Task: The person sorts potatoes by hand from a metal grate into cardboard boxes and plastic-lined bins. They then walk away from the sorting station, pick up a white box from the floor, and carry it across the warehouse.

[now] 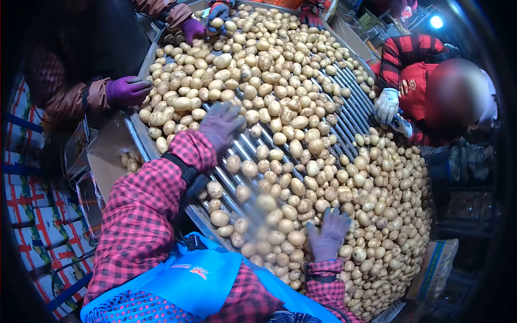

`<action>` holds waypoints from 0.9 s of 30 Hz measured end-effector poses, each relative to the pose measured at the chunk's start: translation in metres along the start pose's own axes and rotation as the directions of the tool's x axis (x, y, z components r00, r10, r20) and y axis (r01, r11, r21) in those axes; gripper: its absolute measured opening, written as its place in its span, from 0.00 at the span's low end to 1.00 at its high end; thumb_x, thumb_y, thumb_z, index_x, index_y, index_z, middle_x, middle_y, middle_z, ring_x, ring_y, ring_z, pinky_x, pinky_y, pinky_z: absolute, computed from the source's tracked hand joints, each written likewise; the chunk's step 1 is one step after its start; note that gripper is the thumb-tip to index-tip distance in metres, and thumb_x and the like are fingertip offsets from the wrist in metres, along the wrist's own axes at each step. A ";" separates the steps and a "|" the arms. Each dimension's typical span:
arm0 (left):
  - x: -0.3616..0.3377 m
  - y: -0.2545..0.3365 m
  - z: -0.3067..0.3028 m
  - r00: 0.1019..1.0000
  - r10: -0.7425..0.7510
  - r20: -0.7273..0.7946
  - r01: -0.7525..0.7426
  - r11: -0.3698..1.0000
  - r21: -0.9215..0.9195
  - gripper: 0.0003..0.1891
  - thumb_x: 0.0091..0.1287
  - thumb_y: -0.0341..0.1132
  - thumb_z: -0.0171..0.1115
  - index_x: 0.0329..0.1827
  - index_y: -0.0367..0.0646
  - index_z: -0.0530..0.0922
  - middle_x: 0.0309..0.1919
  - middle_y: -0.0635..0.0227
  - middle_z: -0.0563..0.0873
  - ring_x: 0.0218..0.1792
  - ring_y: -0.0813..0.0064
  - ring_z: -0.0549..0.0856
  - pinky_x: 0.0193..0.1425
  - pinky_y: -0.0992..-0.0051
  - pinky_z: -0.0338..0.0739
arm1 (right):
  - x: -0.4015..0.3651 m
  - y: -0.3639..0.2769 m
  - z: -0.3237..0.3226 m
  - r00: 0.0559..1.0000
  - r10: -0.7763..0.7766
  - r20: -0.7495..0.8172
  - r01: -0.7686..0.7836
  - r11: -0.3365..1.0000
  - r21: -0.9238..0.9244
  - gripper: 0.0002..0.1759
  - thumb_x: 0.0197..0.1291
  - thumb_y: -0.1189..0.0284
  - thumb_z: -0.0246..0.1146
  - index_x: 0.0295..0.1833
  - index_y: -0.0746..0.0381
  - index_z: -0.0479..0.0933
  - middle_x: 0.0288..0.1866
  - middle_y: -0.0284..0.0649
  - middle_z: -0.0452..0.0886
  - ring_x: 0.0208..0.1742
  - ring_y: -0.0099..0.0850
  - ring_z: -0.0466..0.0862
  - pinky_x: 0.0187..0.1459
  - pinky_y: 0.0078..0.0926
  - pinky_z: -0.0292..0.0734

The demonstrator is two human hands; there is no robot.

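Both my hands wear purple-grey gloves, with pink-and-black checked sleeves behind them. My left hand reaches out over the metal rollers, palm down, fingers stretched out beside several potatoes. Lower and to the right, my right hand rests on the thick layer of potatoes, fingers spread and pointing away from me. I see nothing held in either hand, though both palms are hidden. A blurred patch lies over some potatoes between my hands.
At the left, a co-worker's purple glove is at the table's metal edge. Across, another co-worker's white glove is at the potatoes. An open cardboard box with potatoes stands beside the table; another box is at right.
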State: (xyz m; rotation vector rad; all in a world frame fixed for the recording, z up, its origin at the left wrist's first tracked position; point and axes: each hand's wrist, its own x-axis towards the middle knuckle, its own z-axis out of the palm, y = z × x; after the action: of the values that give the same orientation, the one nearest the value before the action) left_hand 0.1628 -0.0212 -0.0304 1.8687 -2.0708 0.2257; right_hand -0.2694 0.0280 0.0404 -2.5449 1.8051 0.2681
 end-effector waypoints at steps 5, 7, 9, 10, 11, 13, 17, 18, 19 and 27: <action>0.005 -0.056 -0.009 0.945 -0.294 -0.146 0.314 0.938 0.143 0.21 0.57 0.34 0.64 0.56 0.54 0.79 0.62 0.60 0.78 0.60 0.51 0.75 0.67 0.56 0.68 | -0.018 -0.010 0.022 1.000 0.018 -0.006 -0.016 0.966 0.258 0.33 0.58 0.60 0.65 0.67 0.63 0.71 0.75 0.55 0.60 0.74 0.62 0.59 0.72 0.58 0.57; 0.008 -0.060 -0.011 0.943 -0.283 -0.176 0.314 0.931 0.185 0.20 0.58 0.35 0.64 0.55 0.53 0.79 0.61 0.60 0.78 0.60 0.52 0.76 0.65 0.56 0.70 | -0.018 -0.011 0.022 0.999 0.019 -0.029 -0.011 0.965 0.263 0.32 0.58 0.61 0.65 0.67 0.63 0.71 0.75 0.54 0.60 0.74 0.61 0.59 0.73 0.58 0.56; 0.025 -0.054 -0.013 0.937 -0.273 -0.216 0.318 0.924 0.213 0.19 0.59 0.35 0.64 0.55 0.53 0.80 0.61 0.59 0.79 0.59 0.53 0.77 0.64 0.56 0.71 | -0.017 -0.015 0.021 0.999 0.051 -0.001 -0.049 0.966 0.256 0.32 0.58 0.61 0.65 0.67 0.62 0.71 0.75 0.53 0.60 0.75 0.61 0.58 0.73 0.57 0.56; 0.037 -0.044 -0.008 0.973 -0.198 -0.122 0.204 0.978 0.034 0.19 0.59 0.36 0.64 0.55 0.52 0.80 0.59 0.60 0.80 0.58 0.55 0.79 0.63 0.57 0.73 | -0.017 -0.015 0.021 0.999 0.053 -0.006 -0.050 0.962 0.269 0.32 0.58 0.61 0.65 0.68 0.62 0.71 0.75 0.53 0.60 0.75 0.61 0.58 0.73 0.57 0.56; 0.050 -0.031 -0.004 0.993 -0.108 -0.044 0.100 0.983 -0.157 0.18 0.60 0.37 0.64 0.55 0.51 0.80 0.58 0.60 0.81 0.57 0.56 0.80 0.62 0.58 0.74 | -0.018 -0.014 0.020 0.999 0.053 -0.011 -0.048 0.959 0.280 0.32 0.58 0.61 0.65 0.68 0.61 0.71 0.76 0.53 0.60 0.75 0.62 0.58 0.73 0.57 0.56; 0.084 0.001 -0.010 0.900 -0.119 0.419 0.159 0.985 -0.063 0.22 0.58 0.34 0.66 0.58 0.51 0.80 0.59 0.60 0.79 0.56 0.56 0.81 0.62 0.62 0.75 | -0.018 -0.013 0.019 0.999 0.043 -0.018 -0.036 0.959 0.280 0.33 0.58 0.62 0.65 0.68 0.61 0.71 0.76 0.53 0.59 0.75 0.61 0.58 0.73 0.57 0.56; 0.109 -0.005 0.041 0.762 -0.160 0.627 0.124 0.987 0.100 0.21 0.57 0.32 0.67 0.56 0.53 0.82 0.55 0.61 0.83 0.57 0.57 0.81 0.61 0.63 0.76 | -0.018 -0.015 0.022 0.997 0.071 0.041 -0.079 0.954 0.288 0.33 0.58 0.65 0.65 0.69 0.61 0.70 0.78 0.56 0.57 0.75 0.63 0.57 0.74 0.57 0.55; 0.111 -0.006 0.036 0.747 -0.157 0.646 0.117 0.988 0.105 0.21 0.57 0.32 0.67 0.56 0.54 0.82 0.54 0.61 0.83 0.57 0.57 0.81 0.61 0.63 0.76 | -0.019 -0.014 0.025 0.998 0.063 0.017 -0.065 0.960 0.273 0.33 0.58 0.62 0.65 0.69 0.61 0.71 0.78 0.54 0.58 0.75 0.62 0.57 0.73 0.57 0.55; 0.113 -0.005 0.033 0.735 -0.149 0.662 0.108 0.989 0.102 0.21 0.57 0.32 0.67 0.56 0.54 0.82 0.54 0.61 0.83 0.57 0.57 0.81 0.61 0.63 0.76 | -0.018 -0.012 0.026 0.998 0.057 -0.013 -0.052 0.965 0.258 0.33 0.59 0.60 0.65 0.68 0.60 0.71 0.78 0.51 0.58 0.76 0.60 0.57 0.73 0.57 0.56; 0.122 -0.008 0.016 0.696 -0.092 0.712 0.080 0.996 0.049 0.21 0.57 0.33 0.67 0.56 0.55 0.82 0.52 0.62 0.84 0.58 0.58 0.81 0.62 0.62 0.76 | -0.017 -0.015 0.026 0.994 0.107 0.015 -0.107 0.957 0.268 0.32 0.60 0.59 0.64 0.69 0.59 0.71 0.78 0.49 0.57 0.77 0.58 0.56 0.73 0.55 0.55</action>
State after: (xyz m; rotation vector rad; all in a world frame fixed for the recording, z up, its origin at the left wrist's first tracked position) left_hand 0.1588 -0.1412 -0.0033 2.2988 -2.4162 -0.6302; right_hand -0.2645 0.0518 0.0162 -2.2680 1.8389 0.0204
